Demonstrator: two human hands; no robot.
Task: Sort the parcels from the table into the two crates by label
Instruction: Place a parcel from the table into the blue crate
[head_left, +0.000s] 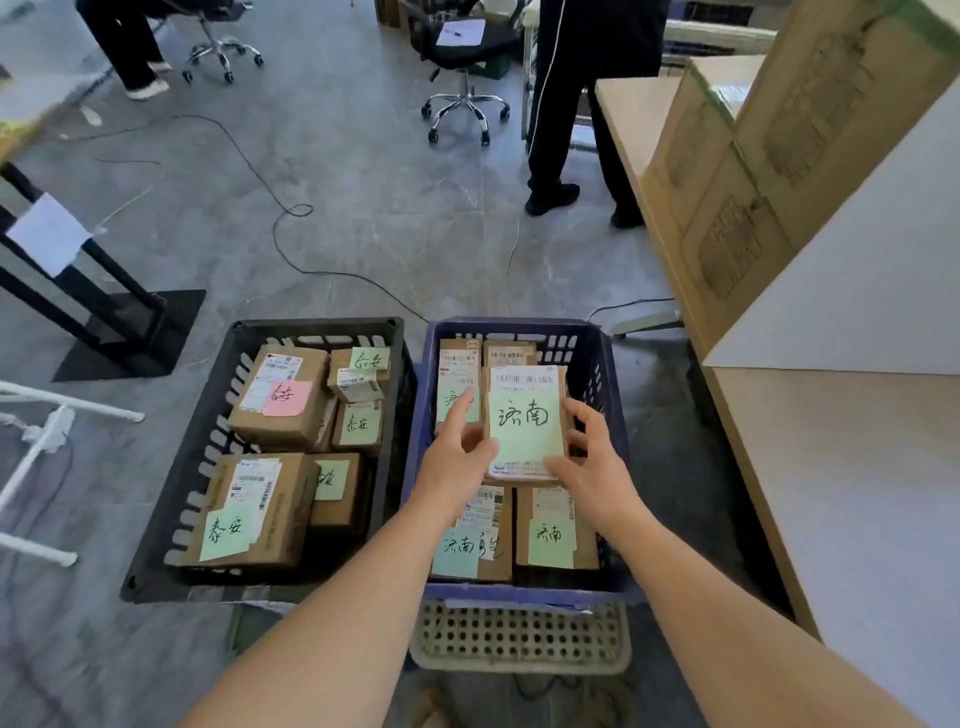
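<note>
Parcel (525, 426) gripped by fingers (581, 415) of L hand (457, 452), R hand (592, 462), over blue crate (519, 325); concrete floor (363, 208).

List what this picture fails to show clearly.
Head view: parcels under the top parcel in the blue crate, hidden by it, left hand and right hand.
Head view: printed shipping labels, too small and blurred.
Head view: table, cut off by right edge.

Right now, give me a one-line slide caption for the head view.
The left hand and right hand hold a green-labelled parcel over the blue crate, beside the black crate.
</note>
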